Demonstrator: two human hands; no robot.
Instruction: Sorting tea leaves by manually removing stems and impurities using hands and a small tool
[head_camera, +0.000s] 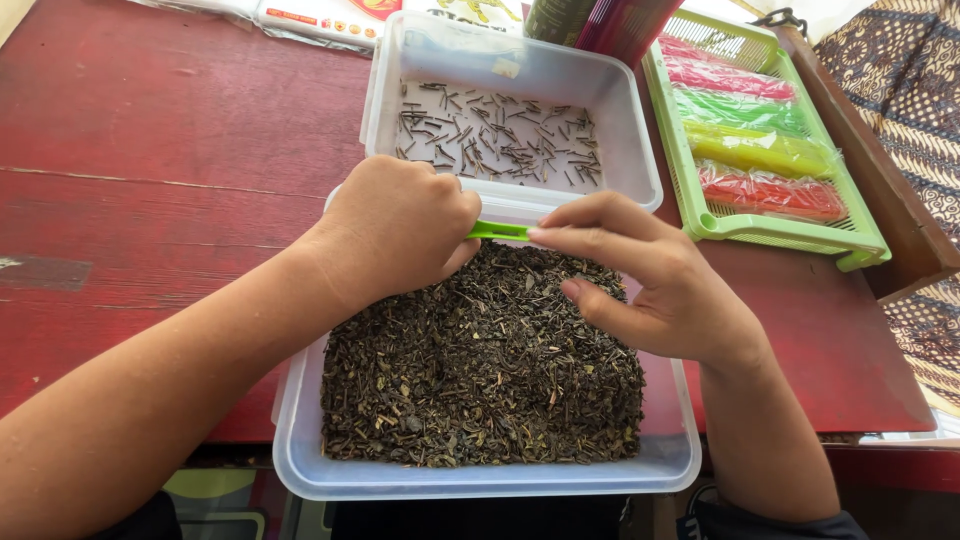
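Head view is showing both hands working over a clear plastic tub (300, 440) of dark dried tea leaves (480, 370) at the near edge of the red table (150, 150). The left hand (395, 230) is curling into a closed grip around a small green tool (497, 231), whose tip is sticking out toward three o'clock. The right hand (650, 275) is pinching that green tip in a narrow grip between thumb and forefinger, the other fingers hanging loosely just over the leaves. Touching the tub at twelve o'clock, a second clear tub (630, 130) is holding a thin scatter of short dark stems (500, 135). At about two o'clock, a light green basket (860, 245) is sitting on the table, carrying plastic packets (745, 125) in pink, green, yellow and red.
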